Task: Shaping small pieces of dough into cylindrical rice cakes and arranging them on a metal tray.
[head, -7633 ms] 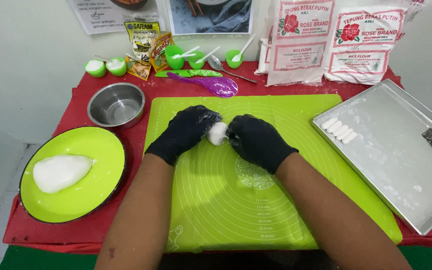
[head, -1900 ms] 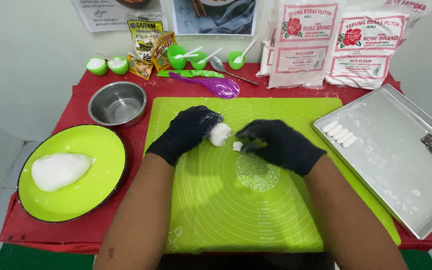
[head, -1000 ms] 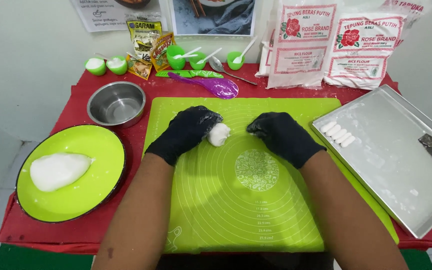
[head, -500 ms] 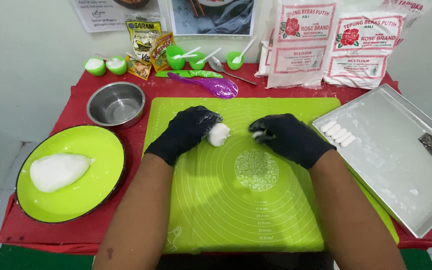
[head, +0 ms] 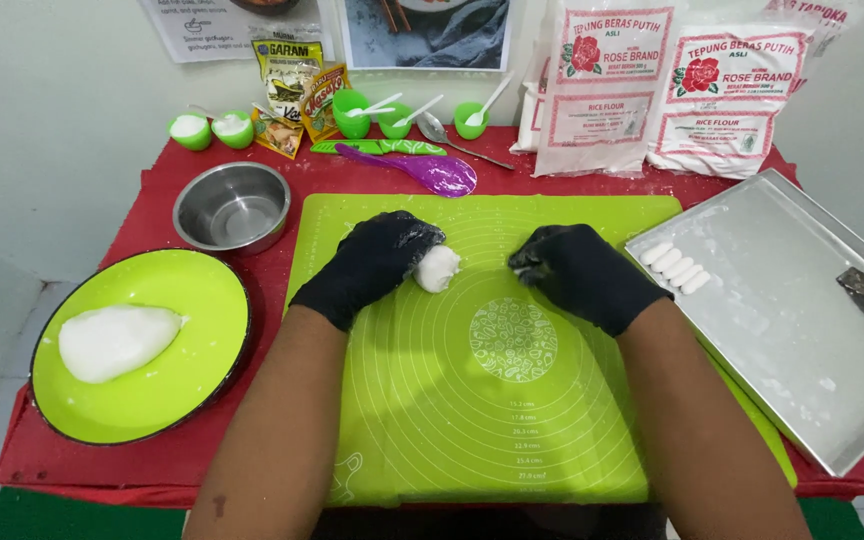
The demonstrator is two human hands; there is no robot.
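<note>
The green mat (head: 512,400) lies in the middle of the bench (head: 152,470), directly before the person, so both arms can work on it without stretching; everything else is ranged around the mat.

The left hand (head: 372,262), in a black glove, lies on the mat's far half with its fingers curled around a white dough lump (head: 439,268), pinning it against the mat so it stays put. The right hand (head: 577,275), also gloved, rests on the mat just right of the lump and apart from it. Its fingers are bunched together at the tips; something small and pale seems pinched there, but it is too small to tell for sure.

Right of the mat, a metal tray (head: 802,380) lies within easy reach of the right hand, with a short row of small white dough pieces (head: 677,267) lined up at its near-left corner, close to the mat's edge. Left of the mat, a green plate (head: 152,400) holds the large dough mass (head: 112,340), on the left hand's side. A steel bowl (head: 232,208) stands beyond the plate. Behind the mat, out of the working area, are small green cups (head: 352,112) with spoons, a purple spatula (head: 422,172) and flour bags (head: 652,90) leaning against the wall.
</note>
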